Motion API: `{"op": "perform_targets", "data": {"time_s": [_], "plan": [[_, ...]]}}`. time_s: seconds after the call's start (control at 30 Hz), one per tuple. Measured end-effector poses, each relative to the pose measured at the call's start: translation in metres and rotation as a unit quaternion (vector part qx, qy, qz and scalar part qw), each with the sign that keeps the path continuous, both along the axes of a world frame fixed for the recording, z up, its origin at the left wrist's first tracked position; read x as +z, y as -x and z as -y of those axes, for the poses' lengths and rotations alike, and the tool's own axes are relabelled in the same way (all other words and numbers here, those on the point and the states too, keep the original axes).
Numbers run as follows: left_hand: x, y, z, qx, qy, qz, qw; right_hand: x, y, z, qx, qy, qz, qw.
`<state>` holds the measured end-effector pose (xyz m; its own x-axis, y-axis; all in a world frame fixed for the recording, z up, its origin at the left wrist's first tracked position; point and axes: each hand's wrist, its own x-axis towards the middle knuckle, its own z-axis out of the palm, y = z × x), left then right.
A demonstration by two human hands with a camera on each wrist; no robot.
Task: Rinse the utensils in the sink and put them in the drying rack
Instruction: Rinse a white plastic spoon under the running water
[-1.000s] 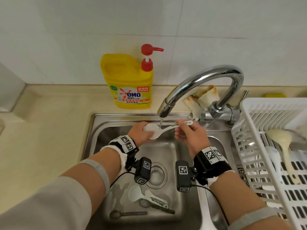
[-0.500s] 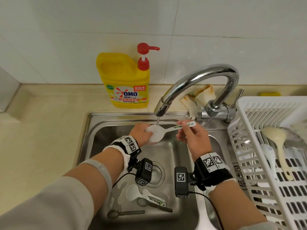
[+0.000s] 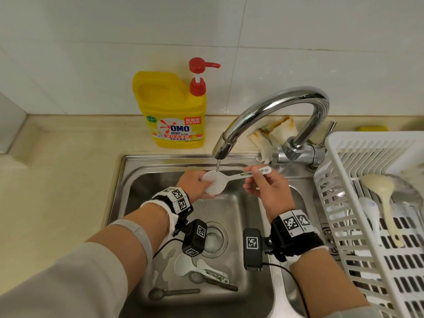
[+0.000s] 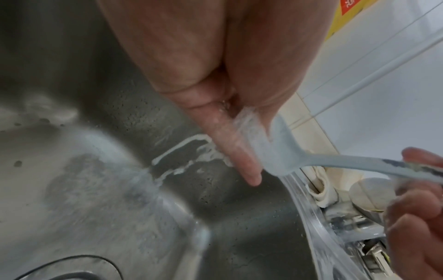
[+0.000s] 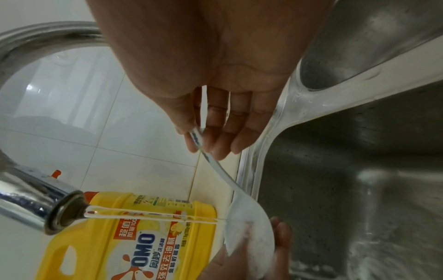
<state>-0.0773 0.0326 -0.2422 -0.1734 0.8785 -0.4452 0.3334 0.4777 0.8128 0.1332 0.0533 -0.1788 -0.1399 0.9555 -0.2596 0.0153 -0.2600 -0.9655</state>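
Observation:
A white plastic spoon (image 3: 215, 185) with a patterned handle is under the thin stream from the chrome tap (image 3: 275, 104). My left hand (image 3: 195, 185) holds its round bowl, thumb on the face and fingers behind. In the left wrist view water runs off the spoon (image 4: 275, 151) along one finger (image 4: 230, 144). My right hand (image 3: 266, 191) pinches the handle end. The right wrist view shows the stream hitting the spoon (image 5: 249, 217), which is held by my right fingertips (image 5: 210, 140). The white drying rack (image 3: 339, 203) stands at the right.
On the steel sink (image 3: 128, 180) floor lie another white spoon (image 3: 185, 265) and two metal spoons (image 3: 211, 280) (image 3: 169, 293), near the drain. A cream ladle (image 3: 380, 187) and a white utensil lie in the rack. A yellow soap bottle (image 3: 172, 109) stands behind the sink.
The spoon's bowl has turned to face up under the stream, and my left fingers have shifted over it. Both hands stay under the tap.

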Motion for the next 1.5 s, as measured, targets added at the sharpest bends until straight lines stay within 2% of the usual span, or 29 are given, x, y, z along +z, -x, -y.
{"op": "perform_targets", "data": {"time_s": [0.07,0.17,0.37,0.47,0.63,0.7,0.77,0.9,1.0,1.17,1.33,1.5], "plan": [[0.000,0.001,0.001,-0.049,-0.015,-0.025,0.998,-0.002,0.002,0.002,-0.002,0.007,0.001,1.000],[0.003,0.002,0.005,-0.062,-0.022,-0.018,0.998,-0.003,0.006,0.003,-0.008,0.022,-0.006,1.000],[-0.002,-0.002,0.008,0.050,0.010,0.109,0.993,-0.004,0.005,0.001,-0.016,0.043,-0.015,0.999],[-0.005,-0.001,0.004,0.059,0.016,0.092,0.994,-0.005,0.004,0.001,-0.019,0.045,-0.018,0.999],[0.000,-0.005,0.000,0.006,0.011,0.063,0.998,-0.008,0.004,0.001,-0.029,0.052,-0.018,0.998],[-0.001,-0.005,-0.001,-0.032,-0.008,0.011,0.999,-0.008,0.004,0.000,-0.036,0.058,-0.023,0.997],[-0.004,-0.004,-0.001,-0.017,-0.013,-0.011,1.000,-0.009,0.004,-0.001,-0.041,0.062,-0.027,0.997],[-0.001,-0.006,-0.002,0.069,0.000,0.078,0.995,-0.009,0.004,-0.004,-0.046,0.068,-0.036,0.996],[0.003,-0.005,-0.002,0.092,0.021,0.110,0.990,-0.008,0.006,-0.005,-0.042,0.065,-0.034,0.996],[-0.004,-0.001,-0.002,0.007,-0.008,0.051,0.999,-0.009,0.009,-0.004,-0.043,0.061,-0.038,0.997],[0.005,-0.006,-0.005,-0.004,-0.003,0.002,1.000,-0.008,0.008,-0.003,-0.038,0.041,-0.034,0.998],[-0.004,-0.008,-0.005,0.053,0.001,0.059,0.997,-0.004,0.004,-0.004,-0.037,0.028,-0.030,0.998]]}}
